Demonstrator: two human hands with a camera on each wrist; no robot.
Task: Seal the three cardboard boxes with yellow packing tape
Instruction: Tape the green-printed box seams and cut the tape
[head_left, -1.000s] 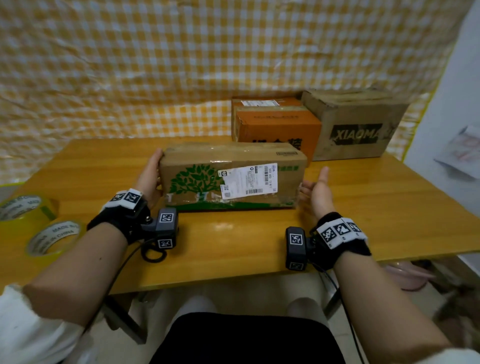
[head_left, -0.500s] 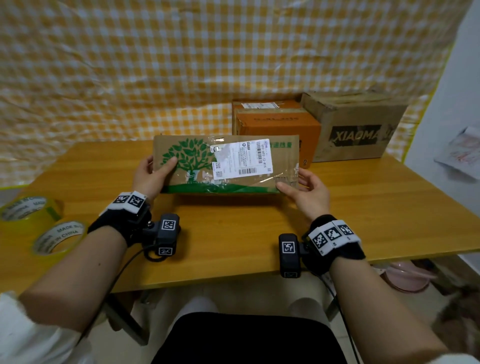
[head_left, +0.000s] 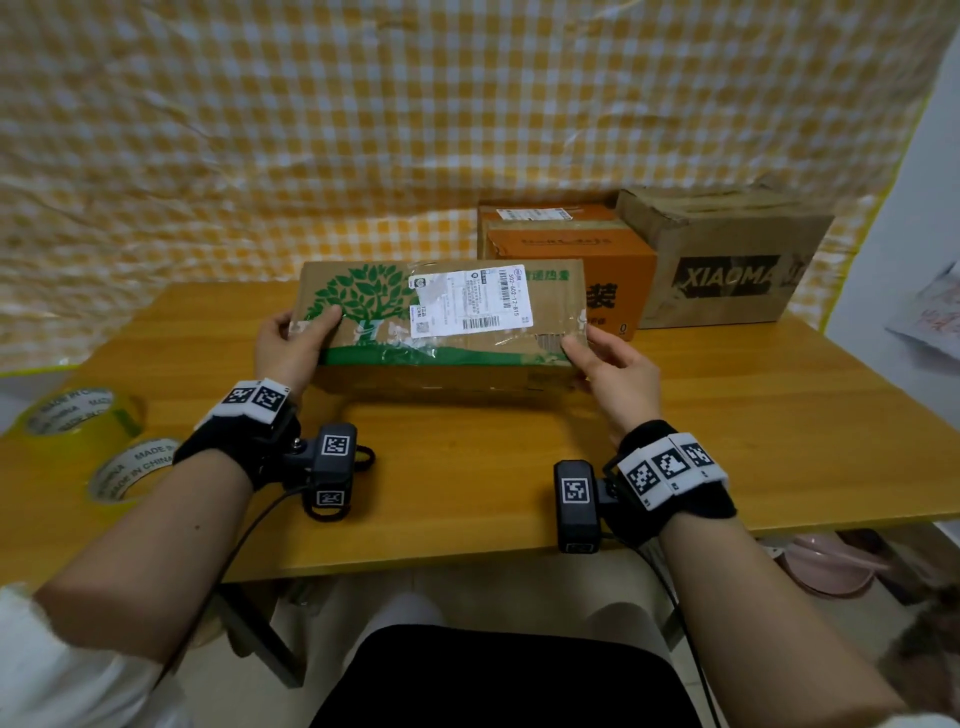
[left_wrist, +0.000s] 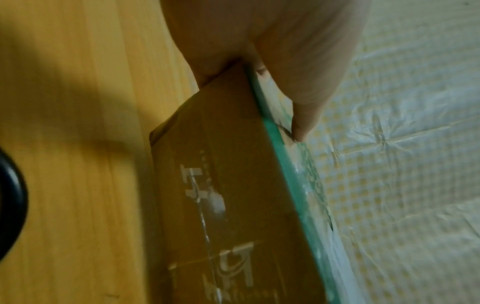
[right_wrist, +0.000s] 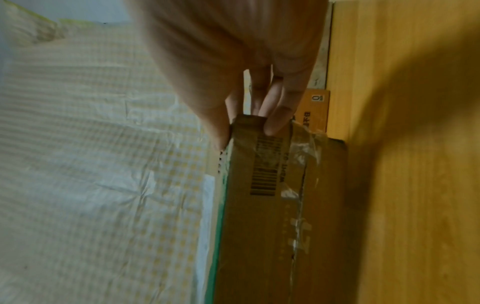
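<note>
Tipped further back, tree-printed box (head_left: 441, 322) lies lengthwise left-to-right, both hands (head_left: 291, 348) (head_left: 613, 369) pinching its ends.

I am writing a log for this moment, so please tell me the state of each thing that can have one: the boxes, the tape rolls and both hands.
Tree-print box: tilted, held at both ends.
Left hand: grips its left end.
Right hand: grips its right end.
Orange box: flat on the table, flaps closed.
Brown XIAOMA box: on the table, top flaps slightly raised.
Two yellow tape rolls: lying flat at the left, untouched.
</note>
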